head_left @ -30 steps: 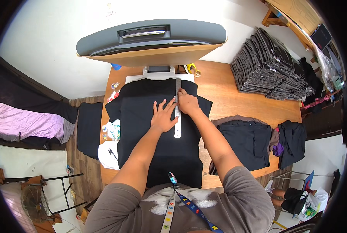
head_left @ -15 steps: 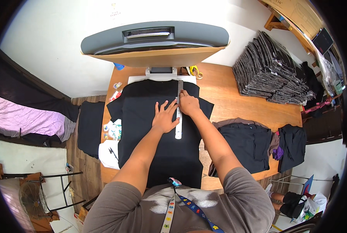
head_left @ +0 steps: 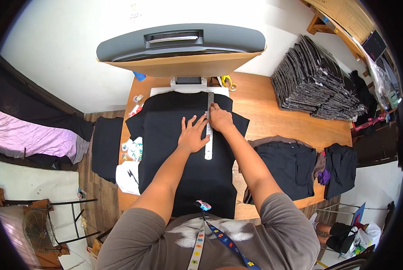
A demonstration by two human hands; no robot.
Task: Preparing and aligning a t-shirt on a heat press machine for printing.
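Observation:
A black T-shirt [head_left: 165,139] lies spread on the bed of a heat press, its collar at the far end. Lengthwise along its right half rests a metal ruler [head_left: 209,146]. My left hand [head_left: 193,135] is flat on the shirt with its fingers spread, thumb and fingertips reaching the ruler's left edge. My right hand [head_left: 220,119] grips the upper part of the ruler from the right, its fingers bent over the edge. The raised press head [head_left: 179,47] stands over the far end of the shirt.
Folded dark garments [head_left: 284,166] lie on the wooden table [head_left: 251,103] at the right. A tall stack of black shirts [head_left: 314,85] stands behind them. Yellow tape [head_left: 227,81] lies by the press, and scissors [head_left: 132,176] lie on white paper at the left. Part of a person [head_left: 332,236] shows lower right.
The view has shifted very slightly. Both hands and the ruler keep their places on the shirt.

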